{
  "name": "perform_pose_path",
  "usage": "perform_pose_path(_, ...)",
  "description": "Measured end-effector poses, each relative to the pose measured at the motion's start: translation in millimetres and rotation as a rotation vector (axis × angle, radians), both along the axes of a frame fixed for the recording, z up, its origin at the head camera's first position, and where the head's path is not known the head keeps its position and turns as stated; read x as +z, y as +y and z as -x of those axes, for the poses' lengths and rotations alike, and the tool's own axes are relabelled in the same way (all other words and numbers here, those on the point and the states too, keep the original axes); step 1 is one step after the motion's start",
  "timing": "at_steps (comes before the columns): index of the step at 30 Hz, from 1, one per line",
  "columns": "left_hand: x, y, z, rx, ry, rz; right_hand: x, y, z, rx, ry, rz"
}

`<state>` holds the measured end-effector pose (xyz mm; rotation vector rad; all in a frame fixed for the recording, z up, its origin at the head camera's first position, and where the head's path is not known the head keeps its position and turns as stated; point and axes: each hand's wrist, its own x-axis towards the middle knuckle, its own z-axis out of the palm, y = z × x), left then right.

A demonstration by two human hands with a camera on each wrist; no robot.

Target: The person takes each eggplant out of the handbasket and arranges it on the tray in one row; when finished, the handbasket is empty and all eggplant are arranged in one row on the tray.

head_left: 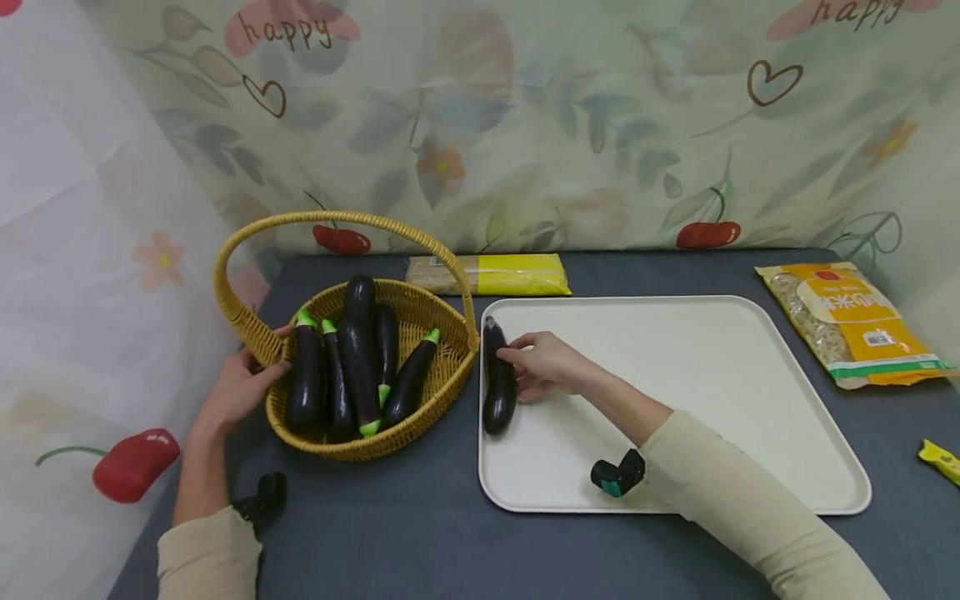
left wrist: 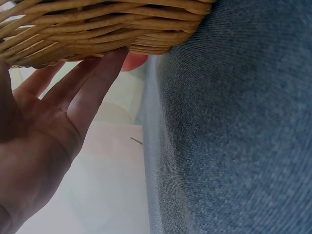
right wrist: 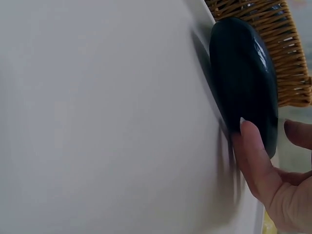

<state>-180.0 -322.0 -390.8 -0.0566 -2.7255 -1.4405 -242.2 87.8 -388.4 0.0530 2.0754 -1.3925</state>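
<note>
A dark purple eggplant (head_left: 499,392) lies lengthwise along the left edge of the white tray (head_left: 675,400). My right hand (head_left: 551,364) holds it near its far end, fingers along its right side and thumb above. In the right wrist view the eggplant (right wrist: 243,73) fills the space beyond my fingertips (right wrist: 251,134). To the left stands a wicker basket (head_left: 442,404) with several eggplants (head_left: 358,350) inside, some with green caps. My left hand (head_left: 238,390) grips its left rim by the handle's base, fingers (left wrist: 95,87) against the woven wall from outside.
A yellow and clear packet (head_left: 517,275) lies behind the tray. An orange bag of grain (head_left: 862,325) rests at the right, with a small yellow packet (head_left: 941,461) nearer the right edge. The basket's tall handle (head_left: 337,218) arches over its far side. Patterned cloth hangs behind.
</note>
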Motion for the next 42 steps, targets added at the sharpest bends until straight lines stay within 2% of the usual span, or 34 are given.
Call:
perform_pose_path(11, 3.9, -0.6, -1.5, -0.019, -0.007, 0.009, 5.8, 5.6, 3.1, -0.016, -0.015, 0.011)
perform_pose_path(16, 3.3, -2.0, -0.8, -0.029, -0.005, 0.006, 19.4, 13.4, 7.8, -0.031, -0.048, 0.083)
perform_pose_path(20, 3.5, -2.9, 0.1, -0.025, -0.011, 0.021, 35.1, 20.7, 8.8, -0.011, -0.065, 0.128)
perform_pose_path(24, 6.5, -2.1, 0.7, -0.018, -0.019, 0.038, 49.4, 26.6, 6.6, 0.072, -0.076, 0.177)
perform_pose_path(27, 7.7, -1.9, 1.6, -0.014, -0.025, 0.049, 57.9, 27.4, 2.7, 0.168, -0.095, 0.255)
perform_pose_path(33, 6.8, -2.4, 2.9, -0.016, -0.022, 0.045, 70.5, 9.2, -9.7, 0.342, -0.135, 0.414)
perform_pose_path(37, 4.0, -3.2, 3.3, -0.031, -0.007, 0.029, 75.8, -15.3, -17.7, 0.374, -0.174, 0.466)
perform_pose_path(42, 1.7, -2.4, 1.8, -0.029, -0.002, 0.024, 74.8, -49.5, -20.2, 0.352, -0.206, 0.482)
